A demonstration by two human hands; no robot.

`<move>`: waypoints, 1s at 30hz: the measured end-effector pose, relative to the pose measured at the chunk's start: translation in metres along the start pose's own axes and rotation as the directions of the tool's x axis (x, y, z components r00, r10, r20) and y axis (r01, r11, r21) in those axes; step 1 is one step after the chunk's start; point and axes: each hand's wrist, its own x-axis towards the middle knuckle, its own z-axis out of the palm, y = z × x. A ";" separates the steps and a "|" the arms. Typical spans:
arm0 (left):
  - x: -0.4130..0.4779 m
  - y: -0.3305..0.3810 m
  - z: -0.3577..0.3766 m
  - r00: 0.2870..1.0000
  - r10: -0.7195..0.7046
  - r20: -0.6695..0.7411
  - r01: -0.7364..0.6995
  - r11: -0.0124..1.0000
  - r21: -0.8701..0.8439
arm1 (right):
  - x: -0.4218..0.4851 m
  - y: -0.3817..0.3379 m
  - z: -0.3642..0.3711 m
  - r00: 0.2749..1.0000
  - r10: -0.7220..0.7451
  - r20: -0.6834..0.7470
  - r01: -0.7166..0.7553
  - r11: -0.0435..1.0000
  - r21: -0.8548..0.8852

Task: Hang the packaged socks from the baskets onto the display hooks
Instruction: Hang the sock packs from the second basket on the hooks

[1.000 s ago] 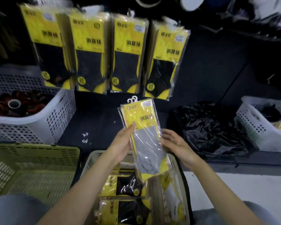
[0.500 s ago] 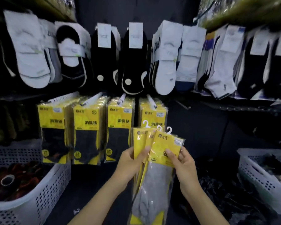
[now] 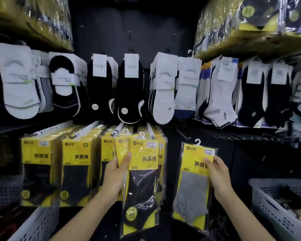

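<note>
Your left hand (image 3: 117, 173) grips a small stack of black-sock packs (image 3: 141, 188), thumb across the yellow card, just below the white display hooks (image 3: 150, 130). Your right hand (image 3: 217, 174) pinches the grey-sock pack (image 3: 193, 185) at its right edge, apart to the right of the hung packs (image 3: 76, 162). Cards read 消臭袜. White basket (image 3: 274, 214) near right.

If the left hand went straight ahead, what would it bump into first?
Probably the hanging sock packs right behind the left hand and its held packs; depth is unclear.
</note>
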 end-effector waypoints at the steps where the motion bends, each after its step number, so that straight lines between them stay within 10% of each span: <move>1: 0.001 0.000 -0.001 1.000 0.005 -0.001 -0.005 1.000 -0.001 | 0.009 -0.001 0.001 1.000 -0.013 0.012 0.013 1.000 -0.024; 9: 0.006 0.002 -0.001 1.000 0.018 0.013 -0.018 1.000 -0.004 | 0.047 0.009 0.018 0.983 -0.027 0.180 0.053 0.989 -0.140; 23: -0.009 -0.003 0.008 1.000 -0.022 0.007 0.022 1.000 0.021 | 0.044 0.031 0.040 0.931 0.067 -0.359 -0.139 0.974 -0.178; 30: -0.020 -0.003 0.027 0.995 -0.021 0.094 0.025 0.999 -0.039 | -0.029 -0.002 0.057 0.970 0.039 0.241 -0.020 0.996 -0.083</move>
